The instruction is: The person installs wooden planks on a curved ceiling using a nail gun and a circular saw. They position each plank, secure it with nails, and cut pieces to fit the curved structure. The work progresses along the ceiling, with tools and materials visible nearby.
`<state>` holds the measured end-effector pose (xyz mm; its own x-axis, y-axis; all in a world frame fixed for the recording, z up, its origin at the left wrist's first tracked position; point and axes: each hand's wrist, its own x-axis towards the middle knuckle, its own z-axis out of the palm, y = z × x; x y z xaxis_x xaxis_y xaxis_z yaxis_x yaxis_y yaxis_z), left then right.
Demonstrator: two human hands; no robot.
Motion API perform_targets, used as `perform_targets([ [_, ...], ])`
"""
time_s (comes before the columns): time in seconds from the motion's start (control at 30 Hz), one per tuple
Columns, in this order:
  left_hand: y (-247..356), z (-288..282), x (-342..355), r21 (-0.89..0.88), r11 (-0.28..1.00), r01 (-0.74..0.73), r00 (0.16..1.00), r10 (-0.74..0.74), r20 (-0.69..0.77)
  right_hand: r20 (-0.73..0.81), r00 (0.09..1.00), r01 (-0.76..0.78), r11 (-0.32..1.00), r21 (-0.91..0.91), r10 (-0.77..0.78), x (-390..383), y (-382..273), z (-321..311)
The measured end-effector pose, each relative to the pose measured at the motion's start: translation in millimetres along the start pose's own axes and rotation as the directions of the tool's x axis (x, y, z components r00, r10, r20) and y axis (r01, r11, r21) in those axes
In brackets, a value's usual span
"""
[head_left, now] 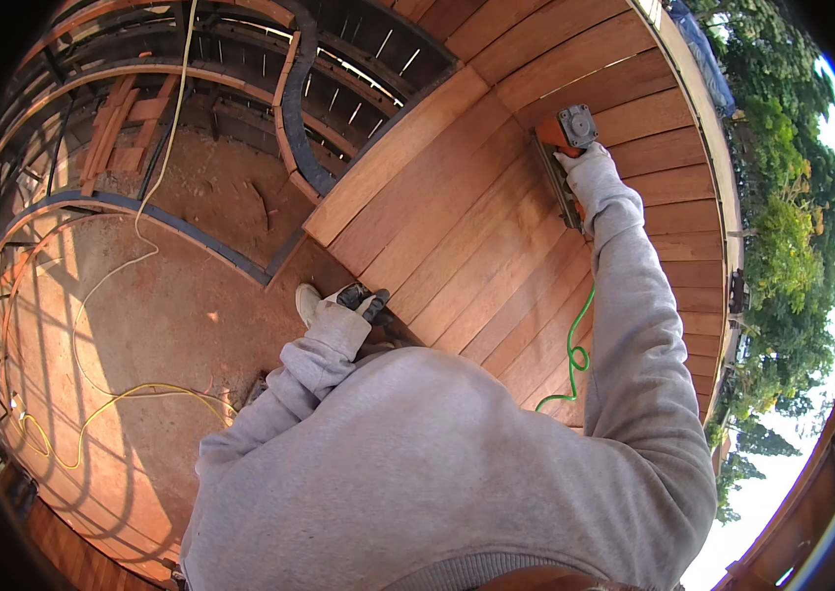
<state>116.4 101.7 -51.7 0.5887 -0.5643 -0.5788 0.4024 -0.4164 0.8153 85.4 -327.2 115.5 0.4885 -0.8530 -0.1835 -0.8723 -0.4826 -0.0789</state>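
Observation:
My right hand [592,175], in a pale glove, is wrapped round the handle of an orange and grey nail gun [578,126]. The nail gun is on the reddish wooden deck boards [476,266], near where two board directions meet. My left hand [363,301] is low by the near end of the boards, beside the deck's edge. Black shows around its fingers; whether this is glove coating or a held thing, I cannot make out. A pale rounded shape [308,302], perhaps a shoe tip, is just left of it.
A green air hose [578,360] curls over the boards by my right arm. To the left, the deck drops to bare reddish ground [141,335] with a yellow cord [92,419]. Curved dark framing [301,108] stands open at upper left. A curved rim board [708,128] bounds the right side, with trees beyond.

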Motion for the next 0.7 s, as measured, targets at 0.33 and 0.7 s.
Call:
perform_targets([
  [0.33,-18,6,6,0.23,0.964,-0.134,0.979,0.165,-0.123,-0.037,0.996,0.066,0.977,-0.202,-0.076,12,-2,14],
  [0.7,11,-8,-4,0.378,0.914,-0.146,0.986,0.164,-0.015,-0.068,0.993,0.09,0.987,-0.137,-0.1,19,12,24],
])
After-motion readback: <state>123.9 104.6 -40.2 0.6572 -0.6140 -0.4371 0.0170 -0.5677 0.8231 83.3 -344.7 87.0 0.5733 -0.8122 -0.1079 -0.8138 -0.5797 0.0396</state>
